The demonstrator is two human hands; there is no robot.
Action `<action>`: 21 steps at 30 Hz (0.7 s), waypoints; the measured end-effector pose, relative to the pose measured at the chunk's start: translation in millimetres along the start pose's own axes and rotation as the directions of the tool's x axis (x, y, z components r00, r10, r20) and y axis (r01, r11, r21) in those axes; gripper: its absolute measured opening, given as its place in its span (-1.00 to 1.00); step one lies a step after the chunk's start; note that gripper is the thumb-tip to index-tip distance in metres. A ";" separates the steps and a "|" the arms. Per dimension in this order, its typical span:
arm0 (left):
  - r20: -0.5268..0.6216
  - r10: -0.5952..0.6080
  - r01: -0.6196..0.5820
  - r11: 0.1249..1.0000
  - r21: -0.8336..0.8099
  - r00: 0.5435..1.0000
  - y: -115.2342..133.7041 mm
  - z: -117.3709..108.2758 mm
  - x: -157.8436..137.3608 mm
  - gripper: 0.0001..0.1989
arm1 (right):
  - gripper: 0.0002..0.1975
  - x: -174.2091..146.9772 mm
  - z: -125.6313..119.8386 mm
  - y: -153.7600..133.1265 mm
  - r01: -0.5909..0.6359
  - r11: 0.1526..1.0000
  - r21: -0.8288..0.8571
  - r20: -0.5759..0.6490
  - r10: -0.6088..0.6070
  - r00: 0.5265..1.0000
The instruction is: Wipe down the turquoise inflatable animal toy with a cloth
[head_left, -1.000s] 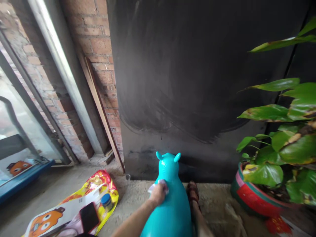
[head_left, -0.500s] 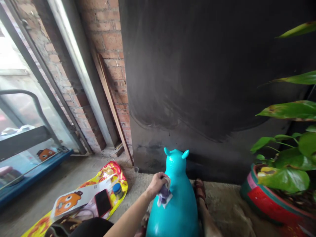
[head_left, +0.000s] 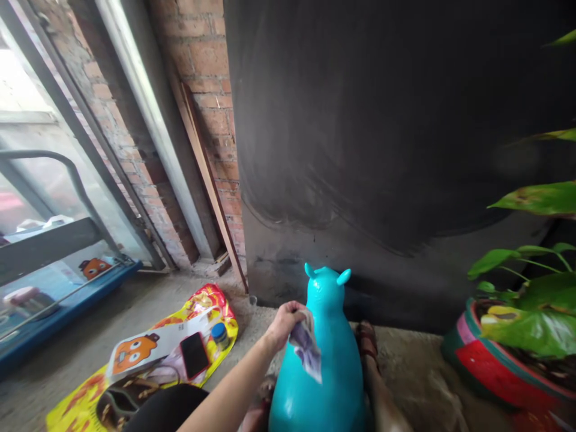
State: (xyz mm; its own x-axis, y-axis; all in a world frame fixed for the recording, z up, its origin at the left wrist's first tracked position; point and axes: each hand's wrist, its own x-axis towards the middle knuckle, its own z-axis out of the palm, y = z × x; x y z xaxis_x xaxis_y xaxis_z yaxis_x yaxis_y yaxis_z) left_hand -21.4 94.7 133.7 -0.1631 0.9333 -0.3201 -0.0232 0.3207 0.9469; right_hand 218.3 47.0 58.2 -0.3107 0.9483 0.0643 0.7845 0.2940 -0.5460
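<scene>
Head view shows me only one hand, the left hand [head_left: 284, 324], coming in from the lower left and pinched around a crumpled cloth [head_left: 307, 350] that hangs against the left flank of the turquoise animal toy [head_left: 324, 372]. That toy stands upright on the floor directly ahead, its long axis vertical, ears toward the black board [head_left: 382, 120], just right of my fingers. My right hand is out of frame.

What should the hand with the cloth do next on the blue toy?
Probably press the cloth flat onto the toy and wipe down its side. The left hand pinches it by the neck, and most of the cloth hangs loose.
</scene>
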 end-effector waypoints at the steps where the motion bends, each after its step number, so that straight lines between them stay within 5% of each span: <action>1: -0.034 0.018 -0.018 1.000 0.017 0.999 5.6 -0.3 10.5 -0.78 | -0.40 2.3 2.0 2.3 0.005 1.000 0.008 -0.004 -0.005 1.000; 4: -0.079 0.014 -0.006 0.995 0.095 0.997 -5.5 13.3 17.5 -0.83 | -0.38 12.0 8.1 7.9 0.006 1.000 0.030 -0.031 -0.005 0.999; 10: 0.031 -0.118 0.114 0.989 0.099 0.993 -72.0 41.1 -44.0 -0.77 | -0.37 33.2 19.0 26.5 -0.051 0.995 0.081 -0.128 0.061 0.990; 13: 0.062 -0.100 0.100 0.995 0.010 0.993 -51.7 27.1 -46.4 -0.74 | -0.41 42.6 25.3 38.3 -0.084 0.988 0.132 -0.172 0.106 0.979; 17: 0.005 0.052 -0.051 0.998 -0.043 0.999 12.4 6.8 -4.8 -0.63 | -0.34 60.0 31.5 50.0 -0.116 0.972 0.205 -0.202 0.158 0.967; 21: 0.027 0.087 -0.089 0.994 0.059 0.996 29.3 21.3 19.1 -0.65 | -0.34 70.0 31.4 55.5 -0.119 0.961 0.251 -0.213 0.175 0.961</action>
State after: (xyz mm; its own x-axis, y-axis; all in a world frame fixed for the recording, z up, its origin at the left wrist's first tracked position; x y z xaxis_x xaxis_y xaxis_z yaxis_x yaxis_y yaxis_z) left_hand -4.2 125.3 154.8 -0.1374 0.9618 -0.2369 0.0498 0.2456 0.9681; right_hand 223.2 126.1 6.1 -0.0470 0.9884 0.1445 0.6562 0.1397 -0.7416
